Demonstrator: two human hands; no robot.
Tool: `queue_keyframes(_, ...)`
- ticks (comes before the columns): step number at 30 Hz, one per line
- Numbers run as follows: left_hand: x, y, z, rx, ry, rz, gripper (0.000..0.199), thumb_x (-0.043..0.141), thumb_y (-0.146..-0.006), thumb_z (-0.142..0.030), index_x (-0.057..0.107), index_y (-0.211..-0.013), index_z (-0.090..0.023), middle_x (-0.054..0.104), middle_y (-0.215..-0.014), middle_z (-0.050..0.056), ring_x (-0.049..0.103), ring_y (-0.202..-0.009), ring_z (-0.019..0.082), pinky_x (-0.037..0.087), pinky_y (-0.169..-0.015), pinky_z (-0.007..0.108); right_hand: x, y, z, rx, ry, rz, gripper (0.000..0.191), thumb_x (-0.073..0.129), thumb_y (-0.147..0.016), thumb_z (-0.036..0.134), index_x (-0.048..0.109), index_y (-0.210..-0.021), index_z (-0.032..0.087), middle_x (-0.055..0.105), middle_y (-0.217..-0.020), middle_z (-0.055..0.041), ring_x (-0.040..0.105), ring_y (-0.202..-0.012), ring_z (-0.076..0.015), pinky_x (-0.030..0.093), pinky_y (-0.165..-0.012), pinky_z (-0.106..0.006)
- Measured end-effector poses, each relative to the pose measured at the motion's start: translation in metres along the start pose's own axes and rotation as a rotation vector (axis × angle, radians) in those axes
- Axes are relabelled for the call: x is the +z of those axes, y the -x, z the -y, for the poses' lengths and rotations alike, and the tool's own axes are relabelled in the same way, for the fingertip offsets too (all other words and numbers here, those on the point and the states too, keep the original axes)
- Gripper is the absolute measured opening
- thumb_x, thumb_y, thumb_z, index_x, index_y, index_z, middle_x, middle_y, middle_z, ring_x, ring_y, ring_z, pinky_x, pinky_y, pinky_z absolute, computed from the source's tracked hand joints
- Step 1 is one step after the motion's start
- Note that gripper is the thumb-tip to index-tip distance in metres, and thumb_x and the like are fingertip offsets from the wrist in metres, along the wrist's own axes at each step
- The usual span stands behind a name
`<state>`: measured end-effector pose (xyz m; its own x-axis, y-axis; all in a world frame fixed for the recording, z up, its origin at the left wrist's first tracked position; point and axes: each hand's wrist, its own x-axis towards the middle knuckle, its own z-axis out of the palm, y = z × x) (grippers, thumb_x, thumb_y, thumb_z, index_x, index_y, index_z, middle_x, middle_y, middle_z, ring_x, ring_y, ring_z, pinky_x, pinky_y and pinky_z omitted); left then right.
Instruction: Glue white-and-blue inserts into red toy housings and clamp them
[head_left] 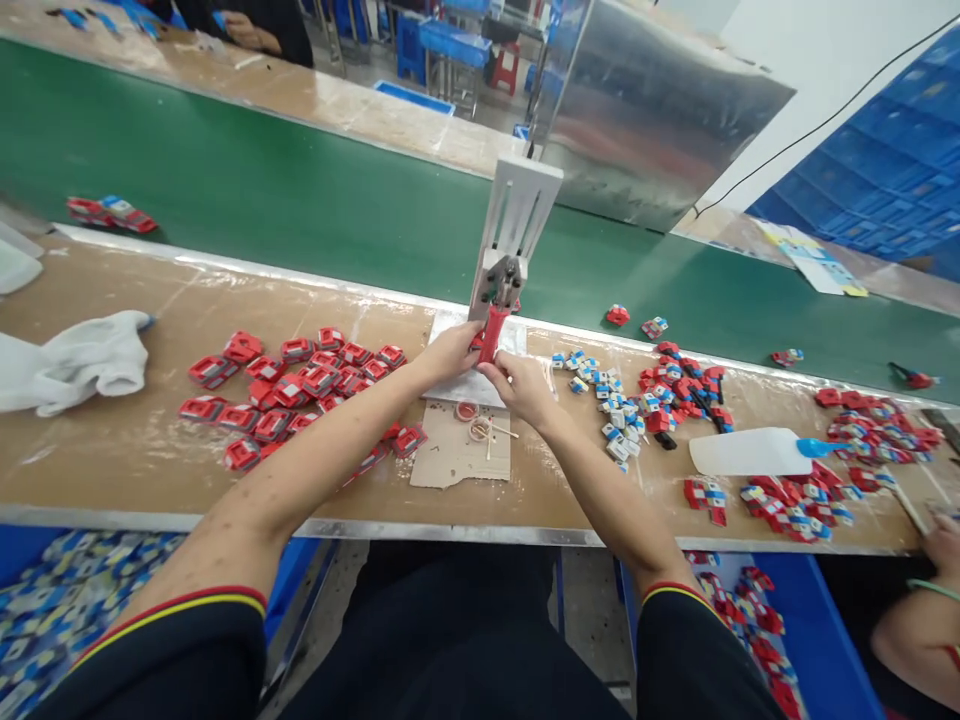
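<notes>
In front of me an upright metal jig [525, 195] stands on a metal base plate [446, 325], with a toggle clamp whose red handle [493, 333] points down toward me. My right hand [527, 388] is closed at the lower end of that handle, thumb against it. My left hand [454, 352] is beside the handle, its fingertips closed on a small red plastic part [476, 342], mostly hidden by the fingers and the handle. Red and grey plastic housings [289, 385] lie left of the jig. Small white and blue pieces [615, 410] lie to its right.
A cardboard piece [457, 460] holds small round dishes and cotton swabs. Rightward are red-blue assemblies [679, 385], a white squeeze bottle [750, 452] and another person's hand [943, 545]. White gloves [97, 360] lie left. A green conveyor belt [300, 170] runs behind; blue bins [817, 640] sit below.
</notes>
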<state>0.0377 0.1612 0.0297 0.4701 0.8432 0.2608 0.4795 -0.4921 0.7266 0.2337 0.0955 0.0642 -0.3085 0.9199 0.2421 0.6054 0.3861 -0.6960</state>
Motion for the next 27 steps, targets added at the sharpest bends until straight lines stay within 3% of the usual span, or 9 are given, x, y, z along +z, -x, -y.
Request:
queue_keyframes(3,-0.004,0.001,0.001,0.023,-0.009,0.018,0.031,0.068,-0.088,-0.014,0.067,-0.12,-0.015,0.078,-0.117,0.017,0.075,-0.105,0.029,0.059,-0.098,0.046,-0.023,-0.021,-0.028,0.075,0.061,-0.116,0.047,0.053,-0.104,0.059,0.062,-0.072,0.025,0.071,-0.077,-0.0039,0.069,-0.08,-0.0225,0.056,-0.082,-0.038)
queue_keyframes(6,-0.004,0.002,0.003,0.041,-0.015,0.026,0.031,0.069,-0.088,-0.014,0.068,-0.119,-0.016,0.079,-0.117,0.016,0.075,-0.107,0.028,0.06,-0.099,0.044,-0.047,-0.069,-0.059,0.182,0.132,-0.213,0.047,0.04,-0.112,0.049,0.07,-0.091,0.02,0.077,-0.101,-0.0102,0.072,-0.098,-0.0253,0.058,-0.096,-0.044)
queue_keyframes(8,-0.002,0.001,0.003,0.041,-0.019,0.025,0.034,0.067,-0.089,-0.015,0.066,-0.124,-0.015,0.079,-0.121,0.018,0.075,-0.112,0.029,0.06,-0.103,0.045,-0.051,-0.105,-0.075,0.23,0.167,-0.181,0.033,0.056,-0.109,0.045,0.072,-0.111,0.017,0.076,-0.12,-0.012,0.072,-0.111,-0.0264,0.059,-0.102,-0.049)
queue_keyframes(10,-0.002,0.002,0.002,0.034,-0.022,0.021,0.043,0.066,-0.09,-0.016,0.063,-0.133,-0.013,0.077,-0.13,0.02,0.074,-0.12,0.03,0.059,-0.108,0.048,-0.045,-0.135,-0.084,0.256,0.19,-0.11,0.036,0.069,-0.104,0.043,0.069,-0.129,0.017,0.071,-0.135,-0.0115,0.071,-0.119,-0.0264,0.062,-0.104,-0.05)
queue_keyframes(14,-0.023,0.029,-0.012,-0.019,-0.011,-0.044,0.065,0.069,-0.089,-0.022,0.053,-0.151,-0.013,0.066,-0.151,0.022,0.065,-0.141,0.035,0.054,-0.12,0.056,-0.043,-0.15,-0.088,0.285,0.219,-0.03,0.039,0.071,-0.104,0.042,0.067,-0.135,0.019,0.07,-0.138,-0.011,0.072,-0.118,-0.0252,0.064,-0.101,-0.048)
queue_keyframes(18,-0.049,0.108,-0.049,-0.141,0.134,-0.309,0.043,0.065,-0.101,-0.035,0.066,-0.142,-0.021,0.072,-0.145,0.015,0.069,-0.135,0.032,0.055,-0.119,0.054,-0.083,-0.091,-0.075,0.282,0.24,-0.106,0.024,0.067,-0.101,0.029,0.07,-0.12,0.014,0.076,-0.123,-0.0167,0.072,-0.109,-0.0272,0.059,-0.1,-0.047)
queue_keyframes(21,-0.035,0.167,-0.088,-0.207,0.453,-0.361,0.026,0.067,-0.105,-0.035,0.073,-0.127,-0.023,0.08,-0.121,0.011,0.079,-0.112,0.026,0.064,-0.104,0.042,-0.103,-0.002,-0.037,0.182,0.208,-0.124,0.025,0.069,-0.097,0.034,0.07,-0.118,0.022,0.079,-0.112,-0.009,0.072,-0.095,-0.0238,0.059,-0.083,-0.039)
queue_keyframes(24,0.008,0.198,-0.121,-0.157,0.876,-0.277,0.05,0.076,-0.1,-0.047,0.065,-0.144,-0.027,0.076,-0.135,0.014,0.079,-0.117,0.028,0.067,-0.093,0.036,-0.079,0.087,0.021,-0.27,0.094,-0.065,0.023,0.074,-0.096,0.033,0.072,-0.118,0.029,0.078,-0.096,-0.0028,0.071,-0.082,-0.021,0.058,-0.073,-0.035)
queue_keyframes(27,0.049,0.202,-0.135,-0.151,1.004,-0.213,0.05,0.071,-0.103,-0.052,0.066,-0.147,-0.029,0.072,-0.145,0.015,0.073,-0.131,0.031,0.063,-0.107,0.039,-0.027,0.138,0.062,-0.405,0.082,-0.029,0.03,0.074,-0.099,0.028,0.068,-0.128,0.027,0.079,-0.099,-0.0056,0.073,-0.084,-0.0214,0.06,-0.072,-0.035)
